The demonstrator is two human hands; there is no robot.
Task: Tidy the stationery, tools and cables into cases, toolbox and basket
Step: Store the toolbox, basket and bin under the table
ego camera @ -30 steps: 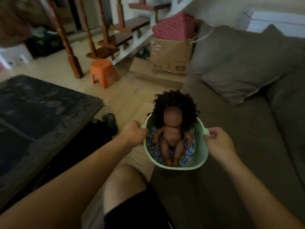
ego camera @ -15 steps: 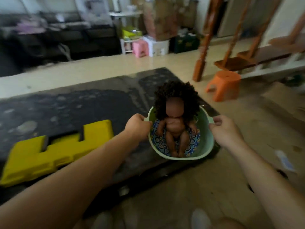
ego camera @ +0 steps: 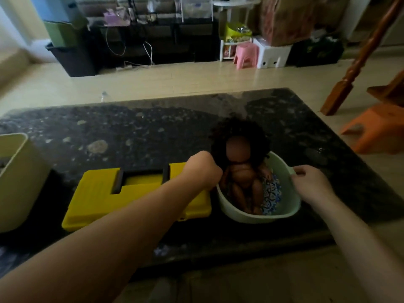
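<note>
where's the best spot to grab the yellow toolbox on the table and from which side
Take the yellow toolbox by its black handle, coming down from above. The handle lies folded flat in a recess in the lid, so the bar probably has to be hooked up first. The box is wide and flat, so its sides offer a poorer grip.

Both arms are uncovered along all that shows, from the picture's lower edge to the wrists. The left forearm (ego camera: 131,217) looms broad in the near corner; the right forearm (ego camera: 363,248) shows narrower. The left hand (ego camera: 202,169) and right hand (ego camera: 310,184) are bare.
</note>
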